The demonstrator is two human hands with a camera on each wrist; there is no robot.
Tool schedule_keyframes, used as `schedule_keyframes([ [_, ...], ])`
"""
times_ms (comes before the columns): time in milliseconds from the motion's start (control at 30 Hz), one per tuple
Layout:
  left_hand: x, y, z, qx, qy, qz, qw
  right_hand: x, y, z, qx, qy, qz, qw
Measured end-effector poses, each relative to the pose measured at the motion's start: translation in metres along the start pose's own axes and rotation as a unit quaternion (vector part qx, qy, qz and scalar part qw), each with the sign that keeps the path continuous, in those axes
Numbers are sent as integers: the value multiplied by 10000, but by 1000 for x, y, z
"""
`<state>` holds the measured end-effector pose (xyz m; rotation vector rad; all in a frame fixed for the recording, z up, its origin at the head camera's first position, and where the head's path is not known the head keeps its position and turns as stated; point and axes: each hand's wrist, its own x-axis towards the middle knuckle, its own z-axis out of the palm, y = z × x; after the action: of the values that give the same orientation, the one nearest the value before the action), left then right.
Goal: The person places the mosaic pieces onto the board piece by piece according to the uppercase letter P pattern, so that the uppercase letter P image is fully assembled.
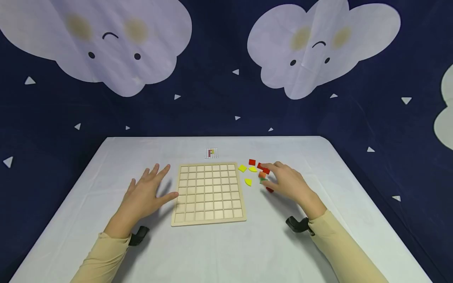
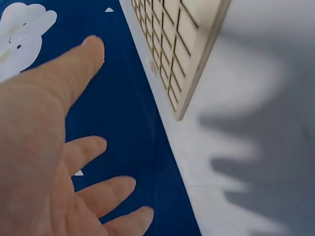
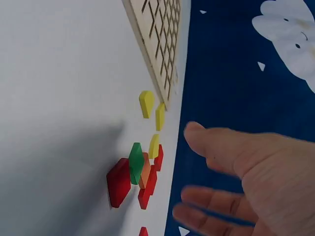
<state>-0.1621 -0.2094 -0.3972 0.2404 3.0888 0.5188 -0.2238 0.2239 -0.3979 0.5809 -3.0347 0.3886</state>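
Note:
A light wooden board (image 1: 209, 194) with a grid of square recesses lies on the white table. Just off its left edge, my left hand (image 1: 143, 196) hovers with fingers spread and holds nothing. My right hand (image 1: 290, 182) hangs over a group of small flat tiles to the right of the board, thumb and fingers apart. Around it lie several red tiles (image 1: 252, 162), an orange tile (image 1: 262, 174) and a green tile (image 3: 136, 163). Closer to the board are a yellow square (image 1: 242, 168) and yellow rounded tiles (image 1: 248, 182). The right hand partly covers some tiles in the head view.
Behind the board lies a small printed grid card (image 1: 211, 153) with a coloured pattern. The white tabletop (image 1: 219, 255) ends at a dark blue cloth backdrop (image 1: 212, 114) with clouds. Black wrist mounts (image 1: 297, 224) sit below both hands.

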Motion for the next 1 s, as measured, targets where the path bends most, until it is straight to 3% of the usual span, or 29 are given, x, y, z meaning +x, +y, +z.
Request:
schedule_keyframes([
  [200, -4, -5, 9, -120, -149, 620, 9979, 12, -6, 5, 156, -345, -484, 9981],
  [433, -8, -10, 18, -549, -630, 929, 9922, 25, -15, 14, -3, -588, -1076, 9924],
  [667, -7, -11, 27, -940, -798, 1144, 9858, 31, -20, 21, -192, -702, -1063, 9917],
  [1000, -12, -12, 31, -1114, -980, 1029, 9836, 38, -21, 30, -104, -812, -889, 9927],
])
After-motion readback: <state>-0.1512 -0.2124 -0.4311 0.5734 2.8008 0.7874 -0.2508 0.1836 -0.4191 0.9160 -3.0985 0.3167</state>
